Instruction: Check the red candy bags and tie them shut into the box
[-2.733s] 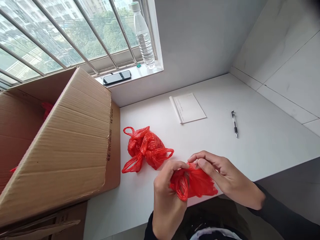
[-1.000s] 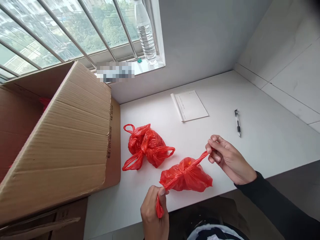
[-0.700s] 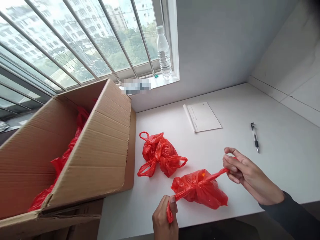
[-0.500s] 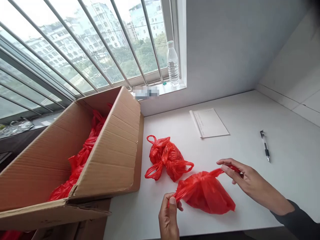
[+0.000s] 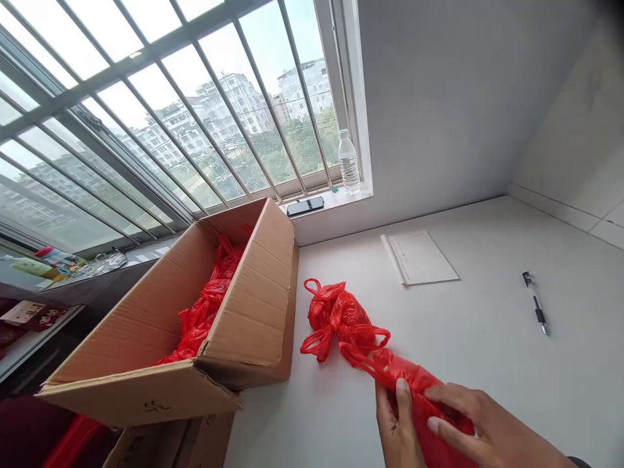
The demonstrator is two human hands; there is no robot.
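A filled red plastic bag (image 5: 416, 377) lies at the front of the white table, one loop handle stretched out to the left. My left hand (image 5: 397, 426) grips its near left side, thumb on top. On the other side, my right hand (image 5: 475, 422) is closed around the red plastic, thumb and fingers pinching it. Both hands partly cover the bag, and its lower end runs out of the picture. Just beyond it sit knotted red bags (image 5: 336, 315) with loop handles; the held bag's handle lies close to them.
To the left stands an open cardboard box (image 5: 248, 305) with several red bags (image 5: 209, 302) inside. A notepad (image 5: 424, 260) and a pen (image 5: 539, 312) lie on the table (image 5: 336, 416). On the windowsill are a water bottle (image 5: 349, 166) and a phone-like dark object (image 5: 305, 207).
My hands have come closer together and moved toward the lower right with the bag. The left handle is released and lies loose. The view has tilted up and left.
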